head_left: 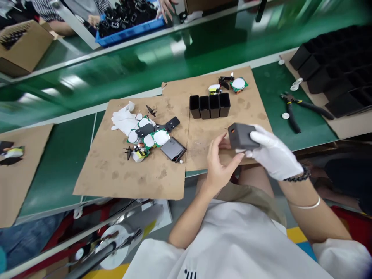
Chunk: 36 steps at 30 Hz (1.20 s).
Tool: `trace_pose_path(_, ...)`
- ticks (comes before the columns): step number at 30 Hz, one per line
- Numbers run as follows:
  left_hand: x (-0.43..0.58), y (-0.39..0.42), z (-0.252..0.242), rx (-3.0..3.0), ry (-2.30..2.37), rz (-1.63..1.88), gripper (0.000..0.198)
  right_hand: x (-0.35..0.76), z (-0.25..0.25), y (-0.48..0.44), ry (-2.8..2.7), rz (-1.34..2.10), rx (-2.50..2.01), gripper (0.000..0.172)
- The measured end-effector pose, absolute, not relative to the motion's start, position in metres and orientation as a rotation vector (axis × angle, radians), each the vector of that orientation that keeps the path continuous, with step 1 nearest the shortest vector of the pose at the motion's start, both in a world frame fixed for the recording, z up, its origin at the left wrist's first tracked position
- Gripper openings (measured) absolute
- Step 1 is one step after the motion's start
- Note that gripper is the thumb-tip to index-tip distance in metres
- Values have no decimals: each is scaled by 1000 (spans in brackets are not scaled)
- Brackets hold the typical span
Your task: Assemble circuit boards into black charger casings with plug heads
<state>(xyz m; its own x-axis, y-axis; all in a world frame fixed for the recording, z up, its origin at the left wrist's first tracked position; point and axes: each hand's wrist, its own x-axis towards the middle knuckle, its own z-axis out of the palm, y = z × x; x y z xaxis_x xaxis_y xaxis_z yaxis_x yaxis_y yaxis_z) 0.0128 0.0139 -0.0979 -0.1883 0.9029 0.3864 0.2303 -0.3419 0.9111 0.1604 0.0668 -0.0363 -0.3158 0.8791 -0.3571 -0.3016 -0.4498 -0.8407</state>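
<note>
My right hand (269, 151), in a white glove, grips a black plastic housing (242, 136) above the cardboard's front edge. The housing is tilted, and a small opening shows near its left end. Around that end curve the apart fingers of my bare left hand (219, 164); its thumb tip is close to the underside, and whether it touches cannot be made out. Beyond them, several black open-topped housings (209, 107) stand upright in a row. A loose circuit assembly (238, 83) with a white disc lies behind that row.
On the left cardboard (107, 182) lie a crumpled white glove (124, 119), white-disc circuit boards (161, 137) and a dark grey case (173, 149). Cutting pliers (292, 110) rest at right beside stacked black housings (334, 69). Across the bench, another person's hand (167, 8) is near a blue bin (130, 33).
</note>
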Motion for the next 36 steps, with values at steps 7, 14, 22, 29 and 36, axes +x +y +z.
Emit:
trace_pose_path(7,46,24,-101,2322,1987,1055,12,162,10,274,-1790,573,-1713,44)
trace_pose_path(14,62,29,-100,2500,2154,782,23,125,5,394,-1885,359,-1928,51)
trace_pose_path(22,59,28,-106,2448,2155,825,23,113,-3,386,-1977,358,-1933,70)
trace_pose_path(29,52,26,-113,2364,1960,1146,23,183,33,324,-2289,394,-1946,41)
trace_pose_path(36,45,22,-122,2307,1644,1450,27,297,57,257,-2208,165,-2372,34)
